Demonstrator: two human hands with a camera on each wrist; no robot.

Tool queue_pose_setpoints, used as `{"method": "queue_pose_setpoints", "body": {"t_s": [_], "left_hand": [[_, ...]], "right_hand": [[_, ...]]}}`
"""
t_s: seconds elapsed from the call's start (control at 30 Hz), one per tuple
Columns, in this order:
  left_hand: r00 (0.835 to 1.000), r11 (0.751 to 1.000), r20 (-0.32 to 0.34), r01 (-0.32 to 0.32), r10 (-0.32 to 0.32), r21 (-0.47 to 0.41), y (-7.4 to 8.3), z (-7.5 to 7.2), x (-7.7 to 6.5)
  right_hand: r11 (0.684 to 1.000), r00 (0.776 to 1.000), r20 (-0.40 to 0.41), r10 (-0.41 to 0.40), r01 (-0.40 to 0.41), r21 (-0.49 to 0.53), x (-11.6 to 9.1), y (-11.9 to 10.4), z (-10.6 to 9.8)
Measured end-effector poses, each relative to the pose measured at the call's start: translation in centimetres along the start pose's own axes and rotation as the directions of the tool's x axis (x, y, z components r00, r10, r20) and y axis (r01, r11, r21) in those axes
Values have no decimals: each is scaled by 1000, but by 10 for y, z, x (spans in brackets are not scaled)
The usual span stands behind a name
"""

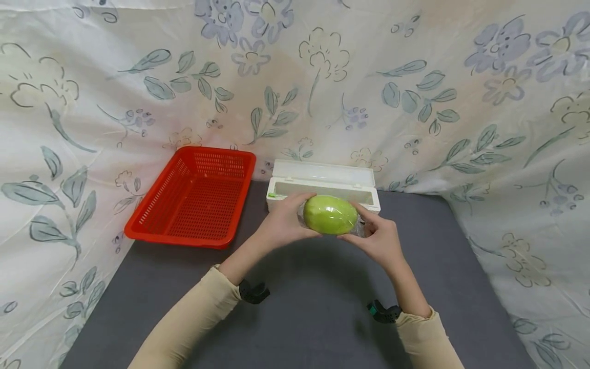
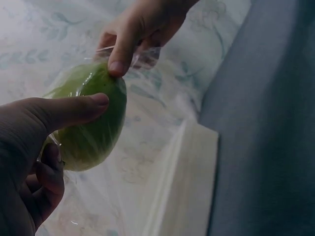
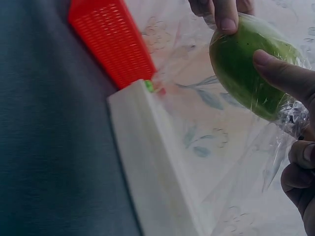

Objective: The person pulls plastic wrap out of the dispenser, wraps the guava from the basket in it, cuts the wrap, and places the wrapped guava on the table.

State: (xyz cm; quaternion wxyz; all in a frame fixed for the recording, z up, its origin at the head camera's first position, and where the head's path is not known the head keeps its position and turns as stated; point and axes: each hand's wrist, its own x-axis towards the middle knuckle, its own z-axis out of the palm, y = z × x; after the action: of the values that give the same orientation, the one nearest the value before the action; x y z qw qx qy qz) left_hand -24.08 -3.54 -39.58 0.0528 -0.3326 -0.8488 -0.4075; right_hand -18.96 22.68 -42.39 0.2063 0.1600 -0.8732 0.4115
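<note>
A smooth, oval green fruit [image 1: 330, 214] with clear plastic film over it is held up between both hands, in front of a long white box [image 1: 322, 187] whose lid stands raised. My left hand [image 1: 288, 219] grips its left end, the thumb lying along the near side in the left wrist view. At the other end my right hand [image 1: 379, 237] pinches it with thumb and fingers. Bunched clear film [image 3: 293, 118] gathers beside the right fingers, and a loose sheet hangs below the fruit in the right wrist view. The film hides part of the fingers' contact.
A red perforated plastic basket [image 1: 193, 205] stands left of the white box on the dark grey table [image 1: 313, 318]. Flower-patterned cloth [image 1: 322, 92] hangs behind and along both sides. A small green piece [image 3: 148, 86] sits at the box's left end.
</note>
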Motion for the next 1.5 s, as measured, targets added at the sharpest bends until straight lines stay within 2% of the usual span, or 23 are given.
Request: {"method": "queue_pose_setpoints", "body": {"t_s": [0.23, 0.47, 0.67, 0.83, 1.0, 1.27, 1.4, 1.5], "left_hand": [[997, 997, 37, 74, -73, -3, -12, 26, -23], [987, 989, 69, 145, -146, 22, -34, 56, -36], [978, 981, 88, 186, -190, 58, -61, 81, -42], [969, 973, 103, 220, -227, 76, -74, 95, -43], [966, 972, 118, 221, -230, 87, -83, 99, -38], [952, 968, 191, 215, -238, 130, -85, 91, -25], [940, 964, 230, 223, -251, 143, -84, 87, -19], [935, 964, 246, 225, -254, 140, -85, 86, -17]], "right_hand": [[999, 998, 45, 47, -46, -5, -30, 15, 16], [997, 992, 96, 77, -76, -15, -50, 40, 36], [987, 982, 146, 123, -105, -124, -55, 63, 56], [967, 970, 181, 162, -120, -224, -54, 72, 66], [963, 967, 201, 158, -106, -250, -49, 78, 67], [963, 947, 259, 190, -128, -237, -41, 80, 59], [953, 956, 237, 176, -105, -285, -40, 78, 56], [955, 965, 228, 130, -61, -290, -40, 77, 57]]}}
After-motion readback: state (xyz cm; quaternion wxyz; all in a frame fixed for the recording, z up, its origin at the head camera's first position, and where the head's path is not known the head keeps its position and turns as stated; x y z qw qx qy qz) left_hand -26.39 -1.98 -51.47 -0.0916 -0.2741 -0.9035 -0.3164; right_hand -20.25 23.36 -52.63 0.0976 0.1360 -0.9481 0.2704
